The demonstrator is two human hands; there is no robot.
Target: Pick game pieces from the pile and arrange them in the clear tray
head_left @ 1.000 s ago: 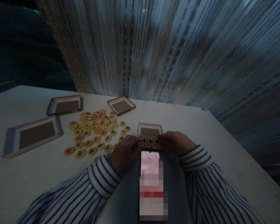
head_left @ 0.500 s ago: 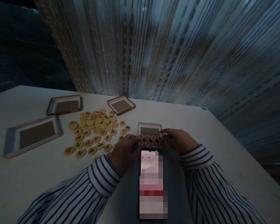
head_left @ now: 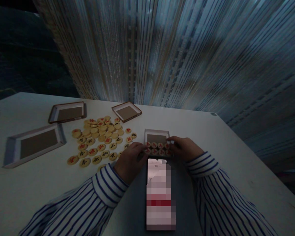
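Note:
A small white-walled box (head_left: pixel 157 130) with a grey-brown floor sits in front of me. In its near half lie two rows of round xiangqi pieces (head_left: pixel 161 152) with red characters facing up. My left hand (head_left: pixel 132 159) is at the box's near left corner, its fingers closed round the edge beside the leftmost pieces. From the right side, my right hand (head_left: pixel 185 147) grips the box's right wall, thumb and fingers bent near the end of the rows. The fingertips of both hands are partly hidden.
Left of the box, a heap of loose xiangqi pieces (head_left: pixel 102 128), red and black, spreads over the white table (head_left: pixel 226 183). Behind it stand two brown-rimmed trays (head_left: pixel 84 113) (head_left: pixel 140 114), and a larger white box (head_left: pixel 63 139) lies left. A lit phone (head_left: pixel 157 190) lies nearest me.
The view has shifted slightly. Both hands stay at the small box's sides, and the rows of pieces look the same.

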